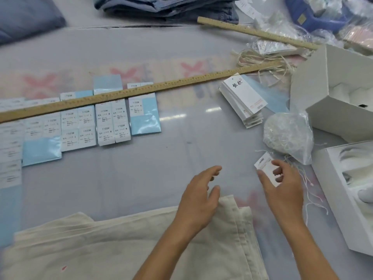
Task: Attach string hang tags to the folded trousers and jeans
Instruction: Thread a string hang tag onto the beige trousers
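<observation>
Far left of both hands, sheets of size stickers (pixel 78 126) on pale blue backing are laid in a row on the tabletop (pixel 181 138); a long wooden ruler (pixel 129 92) lies across their upper part, slanting up toward the right; folded blue jeans (pixel 167 6) are seen at the far edge, well beyond the fingers.

Nearest the camera, folded cream trousers (pixel 121 245) are spread on the tabletop; the left hand (pixel 198 201) is held above their upper right corner, fingers (pixel 212 171) relaxed and slightly spread, thumb apart, nothing gripped; whether the heel of the hand touches the cloth cannot be told.

Just right of it, the right hand (pixel 282 190) holds a small white hang tag (pixel 266 168); the tag is pinched between thumb and curled fingers, tilted, off the trousers and just right of their corner; thin white strings (pixel 310 184) trail on the tabletop to the right of these fingers.

Beyond the right-hand fingers a clear bag of strings (pixel 288 136) rests; farther out, a stack of white hang tags (pixel 242 100) is fanned flat; loose raffia strands (pixel 262 61) and a second ruler (pixel 258 33) lie beyond that; open white boxes (pixel 333 83) are set at the far right.
</observation>
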Demonstrator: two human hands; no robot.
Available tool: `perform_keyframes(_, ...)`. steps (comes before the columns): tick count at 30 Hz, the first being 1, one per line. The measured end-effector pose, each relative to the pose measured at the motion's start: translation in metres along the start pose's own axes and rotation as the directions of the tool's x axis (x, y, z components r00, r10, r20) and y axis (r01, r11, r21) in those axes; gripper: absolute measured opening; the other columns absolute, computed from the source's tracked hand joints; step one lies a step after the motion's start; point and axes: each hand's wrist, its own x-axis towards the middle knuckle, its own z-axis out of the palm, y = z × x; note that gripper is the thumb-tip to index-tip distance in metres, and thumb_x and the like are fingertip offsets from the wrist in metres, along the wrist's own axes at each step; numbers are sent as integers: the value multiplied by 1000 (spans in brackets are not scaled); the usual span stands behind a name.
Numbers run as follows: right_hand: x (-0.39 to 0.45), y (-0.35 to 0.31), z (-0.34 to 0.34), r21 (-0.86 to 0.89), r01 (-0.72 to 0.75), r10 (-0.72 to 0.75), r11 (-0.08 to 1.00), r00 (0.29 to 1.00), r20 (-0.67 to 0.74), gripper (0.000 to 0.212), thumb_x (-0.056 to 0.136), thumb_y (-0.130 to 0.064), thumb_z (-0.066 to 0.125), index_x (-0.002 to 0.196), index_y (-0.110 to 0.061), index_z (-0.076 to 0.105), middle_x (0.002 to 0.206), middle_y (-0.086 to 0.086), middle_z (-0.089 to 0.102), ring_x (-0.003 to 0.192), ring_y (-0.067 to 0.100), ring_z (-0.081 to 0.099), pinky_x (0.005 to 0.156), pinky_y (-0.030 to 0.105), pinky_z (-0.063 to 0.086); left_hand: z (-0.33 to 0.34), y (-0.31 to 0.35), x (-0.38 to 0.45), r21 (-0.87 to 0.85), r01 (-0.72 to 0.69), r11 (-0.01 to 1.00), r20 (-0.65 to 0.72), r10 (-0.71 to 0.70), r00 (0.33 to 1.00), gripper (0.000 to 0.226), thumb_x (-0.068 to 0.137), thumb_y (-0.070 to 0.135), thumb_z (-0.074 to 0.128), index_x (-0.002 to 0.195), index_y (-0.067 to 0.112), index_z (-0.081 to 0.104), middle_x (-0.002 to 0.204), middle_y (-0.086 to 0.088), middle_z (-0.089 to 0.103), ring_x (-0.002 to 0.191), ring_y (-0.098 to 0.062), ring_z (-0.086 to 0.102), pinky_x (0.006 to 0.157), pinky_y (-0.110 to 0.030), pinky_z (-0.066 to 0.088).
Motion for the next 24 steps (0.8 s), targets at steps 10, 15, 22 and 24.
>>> perform_keyframes(10, 8, 50, 17, -149, -1, 17, 989, 994, 106, 14, 95, -7, 62, 83, -10, 57, 77, 6, 62, 78, 33, 57, 68, 41, 43, 16, -32, -14, 66, 98, 993, -23, -97, 995, 34, 95, 11, 60, 120, 33, 64, 115, 28, 58, 114, 2, 53, 102, -29, 46)
perform_keyframes(15, -18, -6, 6, 584, -339, 220, 738, 938, 268, 7, 92, -14, 71, 86, -15, 68, 76, 4, 72, 63, 11, 59, 64, 22, 48, 22, -9, -2, 39, -15, 999, 125, 10, 992, 51, 95, 27, 64, 142, 42, 50, 135, 28, 55, 127, 7, 47, 110, -25, 39)
perform_keyframes(22, -48, -68, -8, 772, -501, 98, 391, 857, 506, 12, 83, -26, 71, 86, -15, 75, 85, 14, 68, 48, 10, 39, 46, 25, 43, 17, 15, -16, -38, -97, 995, 138, 101, 985, 15, 100, 32, 57, 115, 33, 59, 93, 13, 74, 73, 9, 61, 75, -19, 50)
perform_keyframes(24, -46, -69, -9, 766, -543, 121, 343, 834, 538, 13, 85, -24, 67, 89, -16, 77, 88, 12, 70, 45, 8, 34, 45, 19, 36, 6, 9, -25, -4, -122, 993, 93, 121, 988, 8, 99, 34, 57, 105, 30, 61, 91, 13, 72, 73, 4, 59, 70, -19, 46)
